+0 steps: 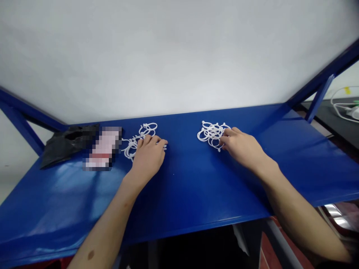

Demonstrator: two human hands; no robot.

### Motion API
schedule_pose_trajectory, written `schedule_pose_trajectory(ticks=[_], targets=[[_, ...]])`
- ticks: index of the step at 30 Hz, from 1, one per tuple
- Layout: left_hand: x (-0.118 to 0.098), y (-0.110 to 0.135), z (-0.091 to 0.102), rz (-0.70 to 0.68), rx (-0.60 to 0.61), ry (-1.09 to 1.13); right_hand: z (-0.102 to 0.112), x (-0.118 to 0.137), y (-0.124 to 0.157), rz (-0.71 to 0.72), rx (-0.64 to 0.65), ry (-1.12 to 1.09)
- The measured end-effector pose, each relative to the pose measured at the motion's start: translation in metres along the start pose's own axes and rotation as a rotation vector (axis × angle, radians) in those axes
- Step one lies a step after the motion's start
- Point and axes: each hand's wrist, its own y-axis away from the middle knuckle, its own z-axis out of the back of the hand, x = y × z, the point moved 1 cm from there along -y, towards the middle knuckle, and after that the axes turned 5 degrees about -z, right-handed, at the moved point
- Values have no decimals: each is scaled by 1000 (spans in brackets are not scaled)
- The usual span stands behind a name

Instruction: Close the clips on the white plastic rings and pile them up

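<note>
Two loose piles of white plastic rings with small balls at their ends lie on a blue table. My left hand (148, 155) is over the near right side of the left pile (130, 145), its fingers bent down onto the rings. White ring ends poke out beneath its forefinger, and the fingertips are partly hidden. At the right pile (210, 131), my right hand (238, 144) grips the right edge, with thumb and fingers closed on a ring. The rings in this pile overlap and look tangled.
A blurred-out pink and white object with dark edges (103, 145) lies left of the left pile. Beside it is a crumpled black bag (63, 145). A white wall (179, 56) rises behind the blue table (185, 198); blue frame bars flank it. A white cable (340, 106) is at far right.
</note>
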Motion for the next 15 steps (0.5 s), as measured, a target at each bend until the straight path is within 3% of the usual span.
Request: schedule_pose_trajectory(ticks=[9, 15], targets=[[1, -1, 0, 27, 15, -46, 3, 3, 1, -68, -29, 100], [-7, -4, 3, 62, -34, 78, 6, 11, -2, -135, -104, 133]])
